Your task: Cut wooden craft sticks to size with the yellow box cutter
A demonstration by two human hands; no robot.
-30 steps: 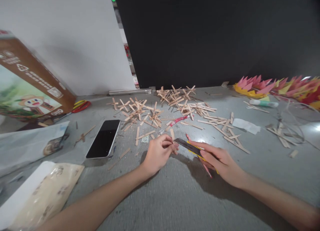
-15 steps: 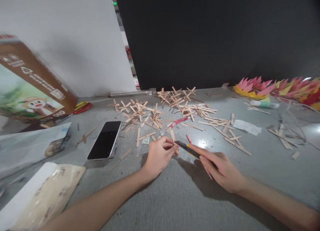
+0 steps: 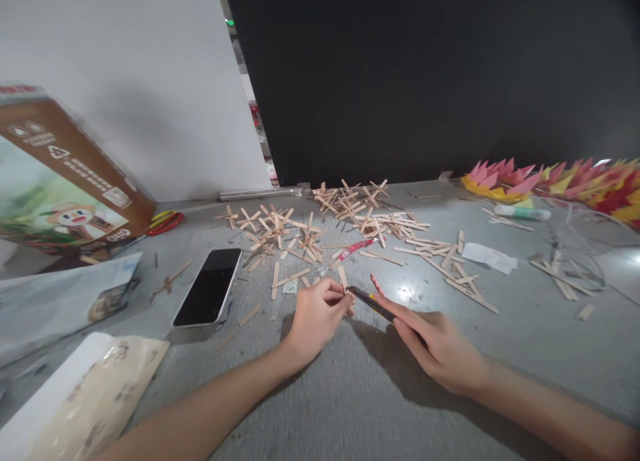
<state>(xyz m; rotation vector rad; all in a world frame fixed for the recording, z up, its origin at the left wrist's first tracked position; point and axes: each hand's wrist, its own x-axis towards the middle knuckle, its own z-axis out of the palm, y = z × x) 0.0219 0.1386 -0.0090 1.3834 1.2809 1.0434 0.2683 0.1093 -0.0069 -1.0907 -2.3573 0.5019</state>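
My left hand (image 3: pixel 320 318) pinches a flat wooden craft stick (image 3: pixel 343 276), whose upper end sticks out past the fingertips. In my right hand (image 3: pixel 435 344) is a utility knife (image 3: pixel 371 302), dark with yellow parts, its blade tip against or very close to the stick. A thin red-and-white piece (image 3: pixel 377 284) shows beside the knife; whether my right hand holds it too is unclear. Beyond both hands lie several loose and crossed craft sticks (image 3: pixel 273 231), with a red wrapper strip (image 3: pixel 355 249) among them.
A black-screened phone (image 3: pixel 207 288) lies left of my hands, near a plastic packet (image 3: pixel 115 374) and a brown printed box (image 3: pixel 75 174). At right are a glue stick (image 3: pixel 521 212), a white paper scrap (image 3: pixel 489 256) and pink-yellow folded paper pieces (image 3: pixel 500 181). A black panel (image 3: pixel 425 81) stands behind.
The knife tip has shifted slightly along the stick, and my right hand has turned a little. My left hand keeps its pinch. The whole view has tilted slightly.
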